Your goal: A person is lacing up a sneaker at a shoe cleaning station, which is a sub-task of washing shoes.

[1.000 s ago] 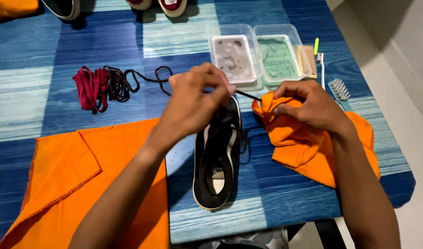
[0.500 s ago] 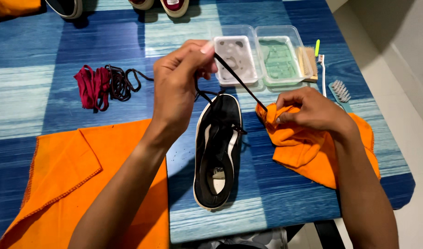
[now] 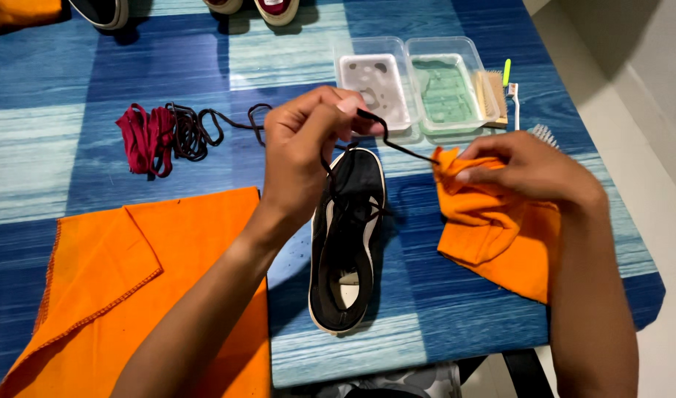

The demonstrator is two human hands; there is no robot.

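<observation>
Blue-checked desk (image 3: 168, 96) carries a black shoe (image 3: 347, 243) between both hands. Left hand (image 3: 305, 147) pinches the black lace (image 3: 397, 144) high; right hand (image 3: 529, 173) pinches it through an orange cloth (image 3: 492, 236). Pulling harder could drag the shoe toward the soapy trays (image 3: 411, 85) just beyond the hands.

Left hand (image 3: 308, 147) pinches black lace (image 3: 397, 145) taut above black shoe (image 3: 347, 243) | right hand (image 3: 529, 173) grips lace's other end inside orange cloth (image 3: 500, 236) | red and black laces (image 3: 168, 133) far left on blue worktop (image 3: 72, 81)
</observation>
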